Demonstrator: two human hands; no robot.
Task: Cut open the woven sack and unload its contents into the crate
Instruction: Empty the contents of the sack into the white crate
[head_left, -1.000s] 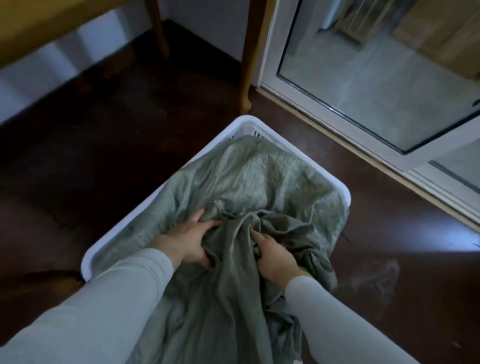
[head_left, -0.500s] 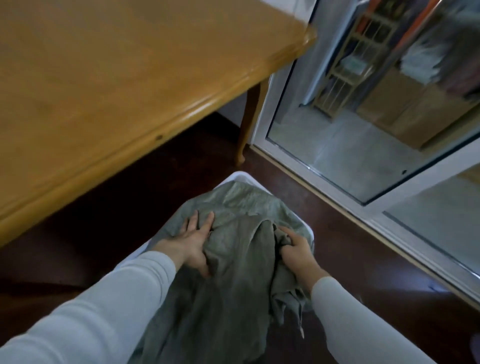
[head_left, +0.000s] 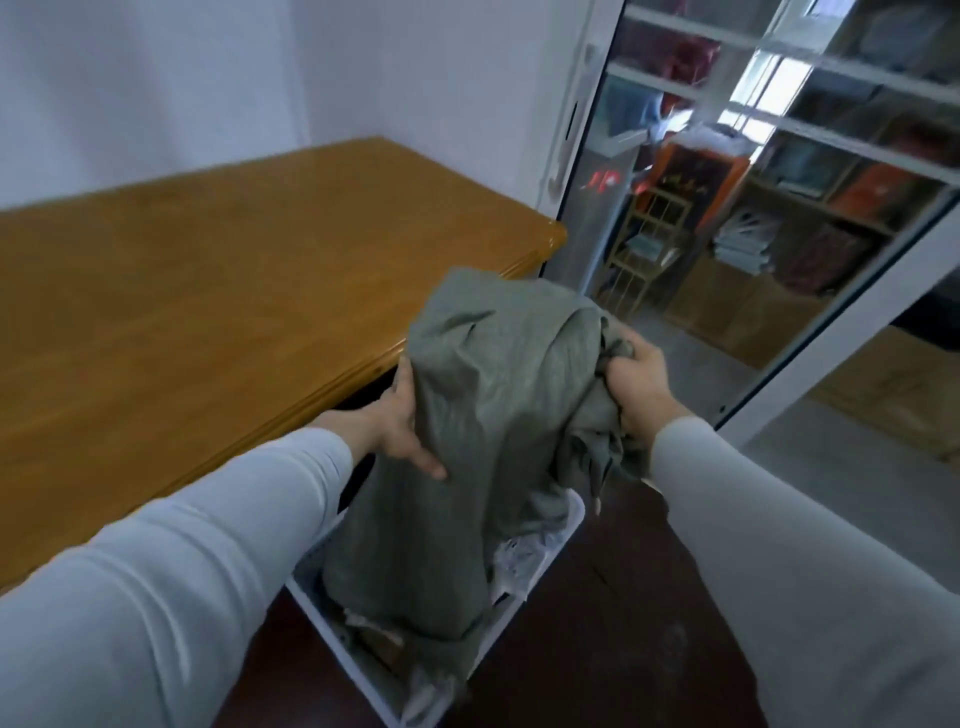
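The grey-green woven sack (head_left: 483, 415) hangs upended above the white crate (head_left: 540, 577) on the dark floor. My left hand (head_left: 397, 423) presses flat against the sack's left side with the thumb spread. My right hand (head_left: 636, 382) is clenched on a bunched fold at its upper right. The sack's lower end drapes into the crate, where pale wrapped contents (head_left: 514, 564) and a brownish item (head_left: 379, 642) show under it. Most of the crate's inside is hidden by the sack.
A wooden table (head_left: 208, 291) stands at the left, its edge close to my left hand. A white-framed glass door (head_left: 852, 332) is at the right, with shelves visible through it. Dark floor (head_left: 613, 639) lies to the crate's right.
Both hands have lifted the sack up out of the crate, from lying in it to hanging above it. The view has tilted upward, bringing the table top and wall into sight.
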